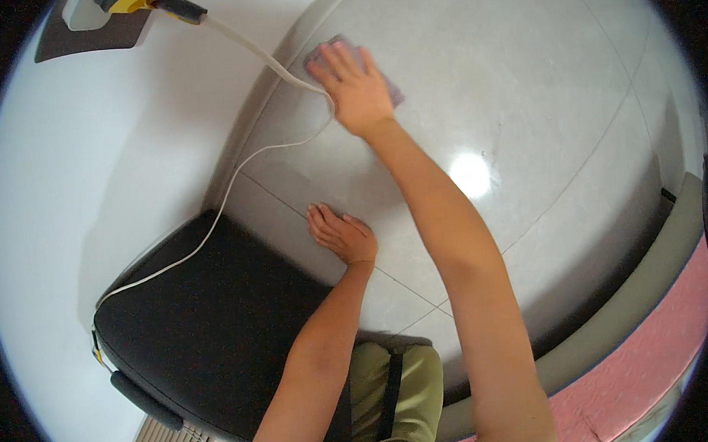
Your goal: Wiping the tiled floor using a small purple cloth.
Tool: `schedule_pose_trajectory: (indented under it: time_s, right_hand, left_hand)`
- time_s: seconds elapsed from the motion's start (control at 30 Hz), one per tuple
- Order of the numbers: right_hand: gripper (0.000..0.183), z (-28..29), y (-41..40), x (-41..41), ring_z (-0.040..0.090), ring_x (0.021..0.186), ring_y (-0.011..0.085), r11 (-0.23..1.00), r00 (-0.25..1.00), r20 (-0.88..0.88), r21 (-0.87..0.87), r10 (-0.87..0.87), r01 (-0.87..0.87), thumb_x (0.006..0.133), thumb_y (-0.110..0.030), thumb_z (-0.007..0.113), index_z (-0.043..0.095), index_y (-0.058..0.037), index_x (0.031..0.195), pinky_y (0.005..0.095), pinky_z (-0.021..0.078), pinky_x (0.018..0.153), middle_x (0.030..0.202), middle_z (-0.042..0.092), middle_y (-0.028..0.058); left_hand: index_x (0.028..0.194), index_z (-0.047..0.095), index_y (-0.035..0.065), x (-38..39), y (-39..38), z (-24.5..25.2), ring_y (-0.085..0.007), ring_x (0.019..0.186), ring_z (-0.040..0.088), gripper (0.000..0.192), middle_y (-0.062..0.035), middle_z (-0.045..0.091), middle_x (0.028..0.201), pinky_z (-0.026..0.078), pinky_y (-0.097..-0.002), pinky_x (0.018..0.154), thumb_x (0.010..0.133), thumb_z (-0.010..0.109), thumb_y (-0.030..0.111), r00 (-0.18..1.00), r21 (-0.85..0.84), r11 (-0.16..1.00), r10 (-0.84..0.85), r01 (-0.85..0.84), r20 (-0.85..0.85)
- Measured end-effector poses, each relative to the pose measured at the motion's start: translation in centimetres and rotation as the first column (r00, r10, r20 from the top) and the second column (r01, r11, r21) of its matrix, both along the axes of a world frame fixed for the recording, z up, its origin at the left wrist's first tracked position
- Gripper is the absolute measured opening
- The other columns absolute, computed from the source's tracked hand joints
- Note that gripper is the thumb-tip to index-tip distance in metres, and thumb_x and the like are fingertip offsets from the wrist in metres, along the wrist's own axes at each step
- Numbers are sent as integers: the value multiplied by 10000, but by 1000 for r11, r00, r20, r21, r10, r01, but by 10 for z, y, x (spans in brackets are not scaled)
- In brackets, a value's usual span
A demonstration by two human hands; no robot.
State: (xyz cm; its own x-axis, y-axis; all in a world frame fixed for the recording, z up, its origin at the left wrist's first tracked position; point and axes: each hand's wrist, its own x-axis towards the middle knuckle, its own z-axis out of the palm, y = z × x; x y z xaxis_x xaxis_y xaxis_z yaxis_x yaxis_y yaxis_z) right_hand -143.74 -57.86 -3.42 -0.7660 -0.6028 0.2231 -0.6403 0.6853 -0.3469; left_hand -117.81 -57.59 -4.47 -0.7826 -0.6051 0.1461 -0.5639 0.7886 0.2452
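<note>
My right hand point(354, 90) presses flat on a greyish-purple cloth point(397, 94) on the tiled floor point(514, 83), near the foot of the white wall. Its fingers are spread over the cloth, and the cloth's edges show beyond them and beside the palm. A white cable point(268, 146) runs up against the thumb side of this hand. Closer to me, my left hand point(342, 233) rests on the floor tiles with nothing in it, its thumb apart from the fingers. Part of its palm is hidden from view.
A black padded seat or stool point(210, 310) stands left of my left arm, with the cable crossing it. A yellow-and-black plug point(137, 2) sits at a wall outlet. On the right is a bed's grey frame point(624, 304) with pink bedding point(643, 327). My green-clad knee point(420, 378) is below.
</note>
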Motion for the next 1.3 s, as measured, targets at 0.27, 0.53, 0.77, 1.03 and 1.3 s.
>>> schedule_pose_trajectory:
  time_s: [0.27, 0.53, 0.77, 1.03, 1.3]
  right_hand:
    - [563, 5, 78, 51, 283, 1433, 289, 921, 917, 78, 36, -390, 389, 873, -154, 533, 444, -173, 1428, 554, 179, 1149, 1537, 339, 112]
    - [605, 9, 16, 99, 259, 1444, 282, 995, 978, 192, 46, 78, -88, 852, -217, 563, 431, -169, 1441, 541, 149, 1170, 1560, 292, 106]
    - [529, 0, 65, 11, 290, 1429, 276, 995, 996, 51, 70, -76, 72, 900, -185, 518, 447, -180, 1424, 522, 148, 1172, 1541, 338, 85]
    - [602, -1, 115, 117, 268, 1432, 337, 928, 915, 159, 98, -372, 360, 875, -155, 534, 397, -162, 1462, 583, 191, 1136, 1539, 313, 158]
    - [615, 6, 199, 136, 262, 1447, 234, 944, 935, 245, 142, 258, -298, 865, -208, 568, 403, -253, 1456, 526, 201, 1165, 1563, 301, 42]
  left_hand:
    - [1411, 276, -74, -4, -2, 3, -467, 1367, 253, 528, -300, 248, 1483, 165, -582, 1126, 945, 406, 138, 999, -10, 1000, 18, -18, 45]
    - [1397, 283, -89, -6, 2, -1, -472, 1361, 258, 525, -306, 278, 1461, 174, -584, 1120, 937, 406, 132, 1000, -29, 1000, 2, -2, 18]
    - [1381, 308, -91, -2, -1, -2, -464, 1356, 266, 510, -301, 290, 1448, 187, -583, 1113, 934, 410, 133, 999, -33, 999, 20, -19, 25]
    - [1389, 307, -64, -7, -6, -13, -444, 1367, 260, 492, -276, 293, 1457, 195, -578, 1113, 952, 381, 148, 994, -84, 993, 92, -87, 60]
    - [1373, 315, -86, -5, -8, -13, -437, 1365, 265, 504, -280, 287, 1461, 199, -562, 1119, 932, 386, 147, 995, -117, 989, 93, -87, 47]
